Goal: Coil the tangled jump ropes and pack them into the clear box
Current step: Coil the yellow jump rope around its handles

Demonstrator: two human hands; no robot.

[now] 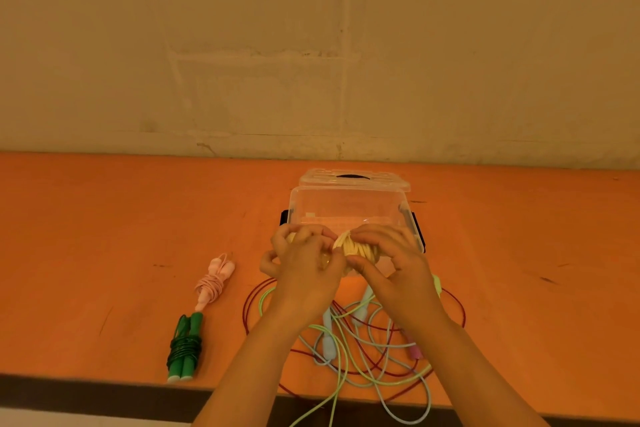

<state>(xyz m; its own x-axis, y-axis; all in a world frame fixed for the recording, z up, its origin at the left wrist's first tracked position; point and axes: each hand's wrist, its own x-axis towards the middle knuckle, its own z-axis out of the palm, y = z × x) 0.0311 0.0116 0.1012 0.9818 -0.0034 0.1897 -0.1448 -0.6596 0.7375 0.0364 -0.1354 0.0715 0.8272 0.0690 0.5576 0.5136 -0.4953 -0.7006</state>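
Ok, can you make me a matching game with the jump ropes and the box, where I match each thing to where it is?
Things:
1. green jump rope
2. pink jump rope
3. cream jump rope
4. clear box

Places:
A. held in both hands, in front of the box
B. coiled on the table, nearest its front edge on the left
C. open on the table, behind the hands, its lid at the back
D. coiled on the table, just behind the green one

Pairs: 1-B, 2-D, 3-A, 4-C
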